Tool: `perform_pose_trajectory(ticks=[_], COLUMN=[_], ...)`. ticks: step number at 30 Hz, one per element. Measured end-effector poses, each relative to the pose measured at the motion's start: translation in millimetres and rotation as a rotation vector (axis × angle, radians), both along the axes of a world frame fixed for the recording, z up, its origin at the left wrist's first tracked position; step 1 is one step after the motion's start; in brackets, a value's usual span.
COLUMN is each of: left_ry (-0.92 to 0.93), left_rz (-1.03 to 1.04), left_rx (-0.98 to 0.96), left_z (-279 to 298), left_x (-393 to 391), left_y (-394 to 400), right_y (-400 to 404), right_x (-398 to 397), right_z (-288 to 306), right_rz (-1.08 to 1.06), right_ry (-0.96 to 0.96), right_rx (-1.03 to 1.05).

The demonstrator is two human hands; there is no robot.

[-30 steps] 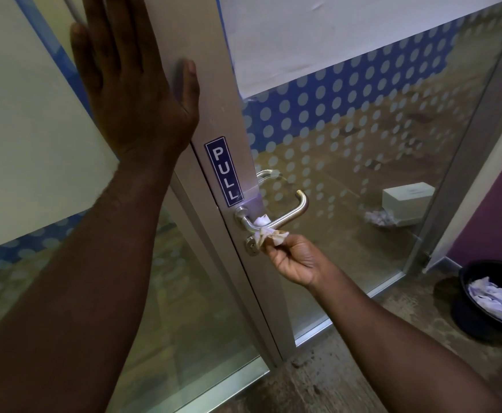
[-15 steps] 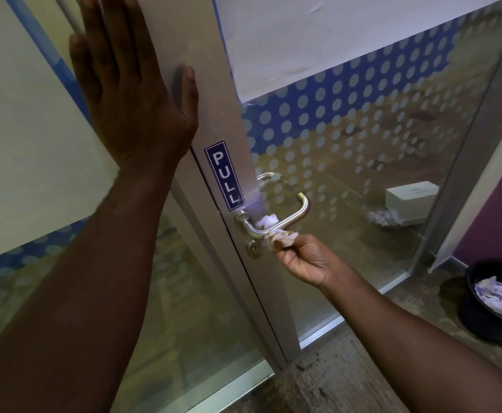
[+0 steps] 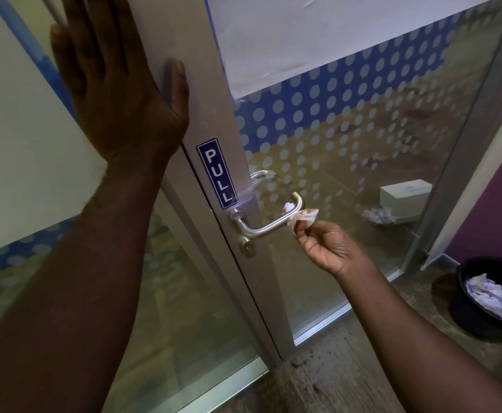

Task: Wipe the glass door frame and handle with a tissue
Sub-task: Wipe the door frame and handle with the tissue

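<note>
A silver aluminium door frame (image 3: 214,108) runs down the middle, with a blue PULL sticker (image 3: 217,173) on it. Below the sticker sits a steel lever handle (image 3: 266,225) and a keyhole cylinder (image 3: 247,251). My left hand (image 3: 118,84) lies flat and open against the frame, above the sticker. My right hand (image 3: 330,245) pinches a crumpled, soiled white tissue (image 3: 301,216) wrapped around the outer bend of the handle.
The glass panel (image 3: 348,120) carries a blue band with white dots. Behind the glass stand a white box (image 3: 404,193) and a crumpled paper. A black bin (image 3: 491,296) holding used tissues sits on the floor at the right.
My right hand has slid the tissue along the handle from its base near the frame out to the far bend. My left hand has stayed pressed on the frame.
</note>
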State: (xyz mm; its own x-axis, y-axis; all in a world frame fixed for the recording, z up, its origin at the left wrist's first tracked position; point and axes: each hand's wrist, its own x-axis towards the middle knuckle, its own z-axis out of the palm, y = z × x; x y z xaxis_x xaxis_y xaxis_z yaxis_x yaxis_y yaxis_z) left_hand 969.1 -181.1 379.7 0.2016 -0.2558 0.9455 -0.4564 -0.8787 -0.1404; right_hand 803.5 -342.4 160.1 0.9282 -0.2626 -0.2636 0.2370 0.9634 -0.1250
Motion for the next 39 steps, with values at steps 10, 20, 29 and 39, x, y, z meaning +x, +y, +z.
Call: perform_pose_trajectory(ticks=[10,20,29,39], left_ry=[0.035,0.074,-0.053,-0.047], left_rz=[-0.009,0.001,-0.014,-0.010], left_rx=[-0.002,0.016,-0.004,0.002], left_z=[1.1,2.1,0.0,0.4], left_x=[-4.3,-4.7,-3.4,-2.8], left_y=[0.5,1.6,1.7,1.3], right_y=[60.3,24.2,-35.9,-74.3], right_x=[-10.2,-2.5,-3.6,35.0], right_z=[-22.7,-3.5,28.5,72.1], right_rz=[-0.848,-0.448,-0.054,0.586], right_ry=[0.711,0.674,0.428,0.287], right_rx=[-1.915,-2.623,-2.995,-2.976])
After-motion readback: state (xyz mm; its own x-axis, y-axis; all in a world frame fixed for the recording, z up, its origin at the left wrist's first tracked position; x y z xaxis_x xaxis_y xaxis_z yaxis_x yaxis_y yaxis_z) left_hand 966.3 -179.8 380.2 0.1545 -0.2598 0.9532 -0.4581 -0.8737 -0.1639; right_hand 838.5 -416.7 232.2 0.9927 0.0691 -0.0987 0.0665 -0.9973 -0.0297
